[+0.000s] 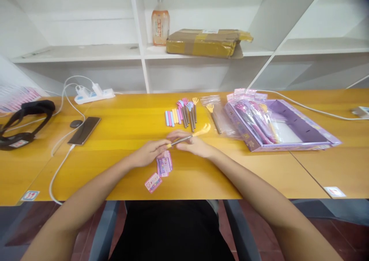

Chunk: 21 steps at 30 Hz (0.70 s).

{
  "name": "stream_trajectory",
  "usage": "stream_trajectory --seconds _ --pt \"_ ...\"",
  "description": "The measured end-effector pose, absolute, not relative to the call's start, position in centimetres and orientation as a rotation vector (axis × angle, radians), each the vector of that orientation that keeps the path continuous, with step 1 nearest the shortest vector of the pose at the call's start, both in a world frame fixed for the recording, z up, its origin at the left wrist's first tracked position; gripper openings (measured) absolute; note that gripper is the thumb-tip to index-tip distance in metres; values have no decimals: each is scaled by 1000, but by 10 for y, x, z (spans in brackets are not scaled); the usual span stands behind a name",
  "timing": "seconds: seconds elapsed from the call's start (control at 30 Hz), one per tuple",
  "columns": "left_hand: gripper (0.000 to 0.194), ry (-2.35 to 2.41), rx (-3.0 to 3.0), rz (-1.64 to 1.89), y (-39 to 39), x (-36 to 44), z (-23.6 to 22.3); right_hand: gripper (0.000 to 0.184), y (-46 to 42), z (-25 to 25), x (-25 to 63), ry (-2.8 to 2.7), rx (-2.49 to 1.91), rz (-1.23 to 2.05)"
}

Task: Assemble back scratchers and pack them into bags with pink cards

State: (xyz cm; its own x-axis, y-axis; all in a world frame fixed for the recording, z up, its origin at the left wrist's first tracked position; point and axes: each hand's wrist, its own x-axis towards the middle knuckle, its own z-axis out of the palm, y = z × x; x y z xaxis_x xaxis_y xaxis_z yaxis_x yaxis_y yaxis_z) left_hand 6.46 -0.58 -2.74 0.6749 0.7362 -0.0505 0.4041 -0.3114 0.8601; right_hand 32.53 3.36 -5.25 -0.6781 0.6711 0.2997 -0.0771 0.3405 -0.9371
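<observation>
A small back scratcher with a metal rod (181,140) and a blurred yellow claw head slants between my two hands. My left hand (148,153) pinches its yellow lower end between thumb and fingers. Closed loosely around the rod near the claw is my right hand (194,146). Beyond them lie several back scratchers (187,113) with pink, blue and yellow claws, beside a row of short pastel handle sleeves (173,117). A stack of printed cards (165,164) lies below my left hand, with a single pink card (153,182) nearer the edge.
To the right, a purple display box (305,140) holds bagged back scratchers. Clear plastic bags (226,118) lie beside it, with a yellow-clawed scratcher (213,118) on them. At left are a phone (84,130), a power strip (94,95) and black headgear (25,124).
</observation>
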Motion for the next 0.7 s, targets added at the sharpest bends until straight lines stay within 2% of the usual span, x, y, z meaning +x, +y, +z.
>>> stream_trajectory --seconds 0.13,0.2,0.47,0.7 --pt "52 811 1560 380 -2 62 -25 85 40 -45 337 -1688 -527 1347" --pt "52 791 1473 366 -5 63 -27 89 38 -45 334 -1641 -540 1319" --pt "50 739 1435 363 -15 69 -31 72 22 -52 318 -1562 -475 1072" --pt "49 722 1462 421 -18 74 -36 74 15 -60 311 -1599 -489 1074"
